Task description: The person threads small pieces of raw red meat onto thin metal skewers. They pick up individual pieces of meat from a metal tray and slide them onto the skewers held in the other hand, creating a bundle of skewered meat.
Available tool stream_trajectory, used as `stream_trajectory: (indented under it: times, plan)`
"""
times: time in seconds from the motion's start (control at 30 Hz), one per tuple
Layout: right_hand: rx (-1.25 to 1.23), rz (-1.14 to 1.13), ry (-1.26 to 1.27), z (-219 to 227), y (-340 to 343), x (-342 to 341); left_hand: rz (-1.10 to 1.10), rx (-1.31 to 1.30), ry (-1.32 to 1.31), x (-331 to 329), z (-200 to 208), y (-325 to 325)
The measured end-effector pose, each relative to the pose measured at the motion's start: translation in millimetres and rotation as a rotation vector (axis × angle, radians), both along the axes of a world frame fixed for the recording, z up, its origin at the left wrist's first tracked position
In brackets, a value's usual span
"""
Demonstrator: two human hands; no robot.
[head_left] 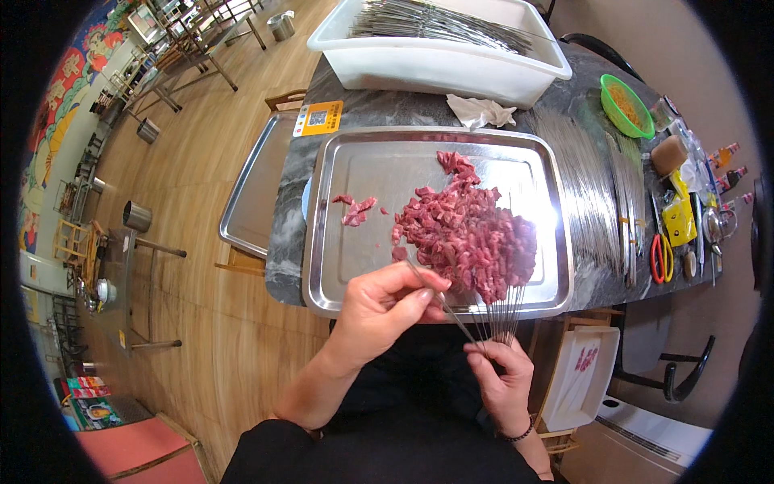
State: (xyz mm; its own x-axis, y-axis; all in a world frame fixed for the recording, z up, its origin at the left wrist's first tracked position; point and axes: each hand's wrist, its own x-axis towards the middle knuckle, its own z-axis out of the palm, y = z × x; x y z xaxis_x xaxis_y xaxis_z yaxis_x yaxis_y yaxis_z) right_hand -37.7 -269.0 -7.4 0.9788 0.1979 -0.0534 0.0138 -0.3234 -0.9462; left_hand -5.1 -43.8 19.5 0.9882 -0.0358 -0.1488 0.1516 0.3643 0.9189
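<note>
Your right hand [501, 379] grips a bundle of skewers [501, 319], tips fanned toward the meat [468, 230] on the tray [355, 242]; your left hand [379, 310] pinches one skewer [439, 294], angled for loading.

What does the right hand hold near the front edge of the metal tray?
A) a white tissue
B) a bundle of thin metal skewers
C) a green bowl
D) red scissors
B: the right hand grips a bundle of thin metal skewers whose tips reach the diced red meat on the metal tray.
</note>
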Motion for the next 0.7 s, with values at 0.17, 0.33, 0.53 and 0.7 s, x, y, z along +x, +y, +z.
stream_trajectory:
  times: [0.17, 0.33, 0.53, 0.7]
  plan:
    - [0.216, -0.085, 0.253, -13, -11, -4, -0.211, 0.24, -0.015, 20, 8, 25]
    - [0.141, -0.181, 0.14, -10, -13, -1, -0.079, 1.371, -0.559, 140, -12, 46]
    - [0.095, -0.177, 0.065, -12, -16, -3, -0.104, 1.622, -0.727, 161, -38, 62]
    - [0.012, -0.059, -0.046, -5, -14, -1, -0.109, 0.317, 0.058, 107, -1, 64]
